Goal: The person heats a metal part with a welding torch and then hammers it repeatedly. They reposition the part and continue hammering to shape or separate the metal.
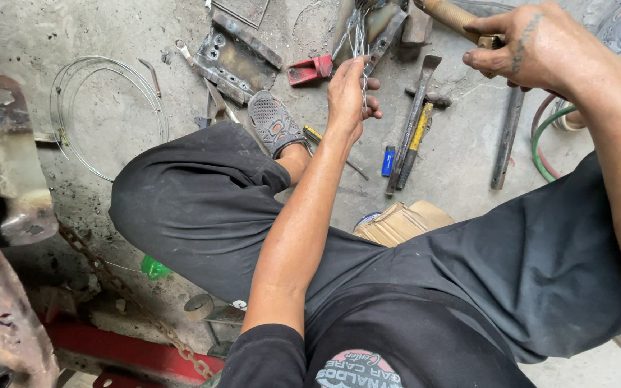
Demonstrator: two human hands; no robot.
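My left hand (350, 97) is stretched out over the concrete floor, fingers pinched on a thin bundle of silvery wire (357, 36) that runs up toward scrap metal at the top. My right hand (533, 47) is at the upper right, closed around the end of a brass-coloured metal rod (447, 13). I sit on the floor in black trousers, with my left foot in a grey sandal (274, 122) just left of the left hand.
Flat chisels and bars (415, 122), a blue lighter (388, 161), a red clamp piece (310, 70), rusty brackets (235, 57), a wire coil (109, 108), green and red hoses (544, 144), a cardboard piece (400, 223), and rusty machinery with chain (1, 215).
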